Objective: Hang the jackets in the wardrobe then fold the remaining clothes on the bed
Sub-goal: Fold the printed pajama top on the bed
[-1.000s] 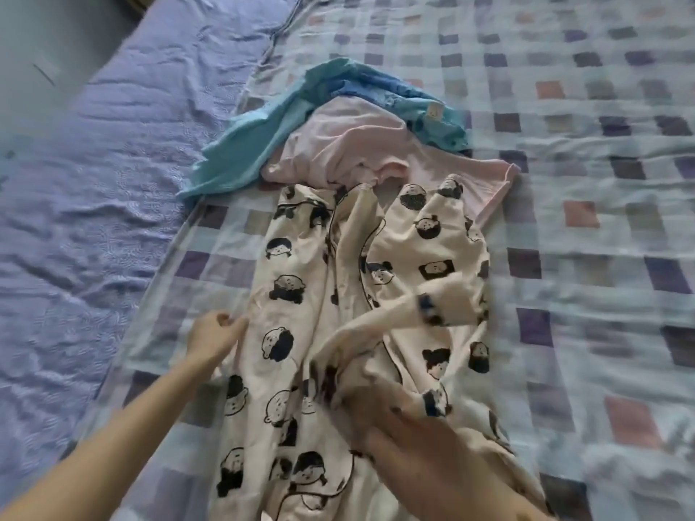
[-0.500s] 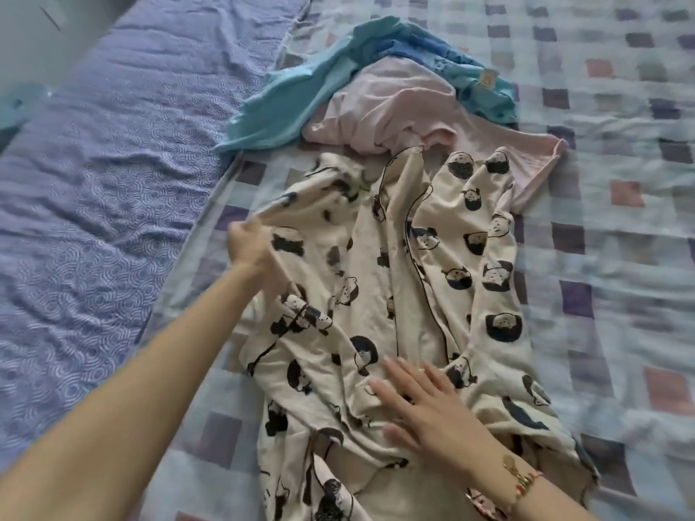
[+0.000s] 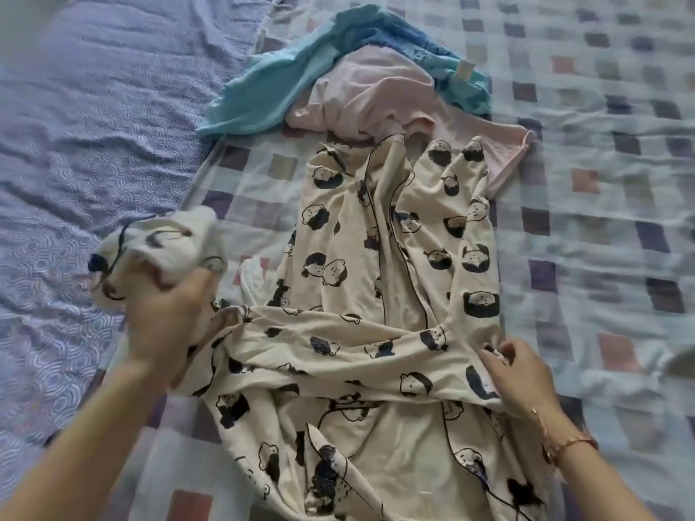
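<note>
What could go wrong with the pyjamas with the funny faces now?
The left hand grips a bunched wad of the cream pyjamas, so the fold may come out lumpy. The right hand only pinches the edge; the cloth could slip. The pyjamas' top overlaps the pink garment, which might get dragged along.

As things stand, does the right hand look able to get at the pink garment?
Probably yes, once freed: the right hand pinches the printed pyjama, but nothing stands between it and the pink garment, whose corner lies bare on the quilt.
</note>
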Demonstrator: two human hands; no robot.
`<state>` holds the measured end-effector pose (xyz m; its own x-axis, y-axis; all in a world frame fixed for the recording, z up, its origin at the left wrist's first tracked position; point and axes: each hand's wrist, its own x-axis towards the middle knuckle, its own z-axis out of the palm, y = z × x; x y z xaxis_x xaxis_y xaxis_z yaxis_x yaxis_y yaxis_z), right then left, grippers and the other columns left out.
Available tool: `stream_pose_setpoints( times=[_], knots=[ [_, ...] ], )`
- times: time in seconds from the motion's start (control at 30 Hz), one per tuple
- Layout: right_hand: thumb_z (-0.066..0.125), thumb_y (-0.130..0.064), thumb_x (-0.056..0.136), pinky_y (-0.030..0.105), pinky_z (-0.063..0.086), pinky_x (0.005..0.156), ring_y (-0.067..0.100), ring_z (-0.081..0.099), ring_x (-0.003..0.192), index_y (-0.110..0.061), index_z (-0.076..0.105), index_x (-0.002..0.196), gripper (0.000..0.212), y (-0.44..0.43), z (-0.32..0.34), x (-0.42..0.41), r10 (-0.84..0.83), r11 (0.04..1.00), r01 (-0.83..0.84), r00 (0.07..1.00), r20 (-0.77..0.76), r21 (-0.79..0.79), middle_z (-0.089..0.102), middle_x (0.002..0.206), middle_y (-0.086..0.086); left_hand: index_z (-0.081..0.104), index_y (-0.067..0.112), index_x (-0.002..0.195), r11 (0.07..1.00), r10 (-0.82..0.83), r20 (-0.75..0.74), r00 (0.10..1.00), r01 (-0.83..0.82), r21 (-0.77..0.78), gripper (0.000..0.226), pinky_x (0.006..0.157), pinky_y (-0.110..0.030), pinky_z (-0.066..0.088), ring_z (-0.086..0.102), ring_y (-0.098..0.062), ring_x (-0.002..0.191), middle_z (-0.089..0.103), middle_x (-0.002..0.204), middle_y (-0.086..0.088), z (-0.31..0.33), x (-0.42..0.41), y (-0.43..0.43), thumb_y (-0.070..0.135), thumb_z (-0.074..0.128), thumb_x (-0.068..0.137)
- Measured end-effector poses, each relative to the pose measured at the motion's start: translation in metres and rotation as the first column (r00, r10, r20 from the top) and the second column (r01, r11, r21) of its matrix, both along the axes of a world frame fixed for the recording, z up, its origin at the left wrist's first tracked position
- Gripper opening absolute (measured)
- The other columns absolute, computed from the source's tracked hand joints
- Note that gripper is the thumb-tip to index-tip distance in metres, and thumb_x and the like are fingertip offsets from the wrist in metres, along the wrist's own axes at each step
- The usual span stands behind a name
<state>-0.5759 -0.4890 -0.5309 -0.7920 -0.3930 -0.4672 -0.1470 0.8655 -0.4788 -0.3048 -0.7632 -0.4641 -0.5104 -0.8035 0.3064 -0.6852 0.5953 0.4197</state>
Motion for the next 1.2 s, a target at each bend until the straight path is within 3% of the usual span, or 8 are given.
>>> stream_pose_setpoints(
  times=[0.13, 0.23, 0.3, 0.47, 0.67, 0.8, 0.97, 1.2],
  knots=[
    [0.055, -0.021, 0.092, 0.038, 0.046, 0.074, 0.028, 0.056, 0.083, -0.006, 0.057, 0.089, 0.015, -0.002, 0.012, 0.005, -0.223, 0.945, 0.173, 0.962, -0.157, -0.278, 0.06, 0.095, 0.018, 0.066, -0.012, 0.07, 0.887, -0.458, 0.437, 0.774, 0.362, 0.288, 0.03, 0.063, -0.047, 0.054, 0.066, -0.038, 0.073, 0.06, 0.073, -0.033, -0.005, -0.029, 0.107, 0.002, 0.067, 0.043],
    [0.034, -0.044, 0.099, 0.032, 0.051, 0.067, 0.022, 0.061, 0.074, -0.007, 0.055, 0.093, 0.043, -0.003, 0.036, 0.015, -0.352, 0.762, 0.559, 0.782, 0.514, -0.328, 0.061, 0.087, 0.017, 0.065, 0.017, 0.1, 0.661, -0.628, 0.678, 0.383, 0.722, 0.204, 0.065, 0.099, -0.056, 0.028, 0.055, -0.027, 0.114, 0.068, 0.109, -0.012, -0.055, -0.018, 0.138, 0.016, 0.079, 0.037],
    [0.031, -0.062, 0.09, 0.038, 0.051, 0.079, 0.028, 0.061, 0.088, -0.008, 0.053, 0.105, 0.06, 0.0, 0.039, 0.018, -0.328, 0.805, 0.56, 0.694, 0.641, -0.194, 0.062, 0.094, 0.013, 0.05, 0.027, 0.126, 0.542, -0.717, 0.612, 0.333, 0.819, 0.19, 0.077, 0.103, -0.053, 0.014, 0.043, -0.024, 0.127, 0.058, 0.13, -0.008, -0.075, -0.009, 0.138, 0.018, 0.068, 0.052],
    [0.074, -0.043, 0.074, 0.029, 0.049, 0.073, 0.015, 0.056, 0.092, -0.017, 0.043, 0.108, 0.054, -0.008, 0.032, 0.038, 0.077, 0.997, -0.067, 0.951, 0.298, -0.045, 0.051, 0.105, -0.002, 0.049, 0.018, 0.122, 0.608, -0.785, 0.289, 0.548, 0.77, 0.192, 0.053, 0.105, -0.046, 0.027, 0.042, -0.024, 0.126, 0.055, 0.132, -0.012, -0.071, 0.016, 0.146, 0.019, 0.067, 0.072],
    [0.054, -0.006, 0.088, 0.038, 0.051, 0.075, 0.026, 0.06, 0.089, -0.017, 0.059, 0.098, 0.016, 0.004, 0.031, 0.006, 0.044, 0.994, -0.051, 0.996, -0.075, -0.095, 0.062, 0.101, 0.008, 0.051, 0.021, 0.121, 0.542, -0.822, 0.32, 0.472, 0.821, 0.18, 0.035, 0.105, -0.031, 0.024, 0.047, -0.012, 0.117, 0.064, 0.119, 0.002, -0.078, 0.054, 0.158, 0.039, 0.039, 0.093],
    [0.053, 0.014, 0.072, 0.036, 0.039, 0.089, 0.03, 0.05, 0.103, -0.015, 0.056, 0.119, 0.055, 0.039, 0.029, 0.014, 0.383, 0.9, -0.435, 0.808, -0.447, -0.016, 0.057, 0.111, 0.015, 0.038, 0.015, 0.139, 0.486, -0.835, 0.453, 0.312, 0.806, 0.34, 0.072, 0.107, -0.035, 0.019, 0.027, -0.02, 0.137, 0.042, 0.143, -0.005, -0.081, 0.072, 0.15, 0.047, 0.046, 0.076],
    [0.058, -0.011, 0.036, 0.04, 0.024, 0.104, 0.019, 0.035, 0.132, -0.019, 0.046, 0.136, 0.101, 0.12, 0.017, 0.05, 0.949, 0.281, -0.891, 0.203, -0.241, 0.356, 0.043, 0.144, 0.007, 0.044, 0.017, 0.128, 0.572, -0.801, 0.385, 0.459, 0.776, 0.264, 0.06, 0.111, -0.033, 0.016, 0.042, -0.025, 0.119, 0.044, 0.129, -0.009, -0.079, 0.077, 0.126, 0.022, 0.044, 0.068],
    [0.058, -0.008, 0.056, 0.031, 0.01, 0.117, 0.02, 0.041, 0.123, -0.013, 0.042, 0.128, 0.074, 0.107, -0.004, 0.03, 0.886, 0.404, -0.881, 0.309, -0.347, 0.245, 0.048, 0.135, 0.006, 0.053, 0.04, 0.106, 0.745, -0.438, -0.213, 0.873, 0.485, 0.457, 0.024, 0.075, -0.011, 0.045, 0.057, 0.007, 0.088, 0.06, 0.101, 0.032, -0.056, 0.054, 0.114, 0.028, 0.041, 0.088]
  ],
)
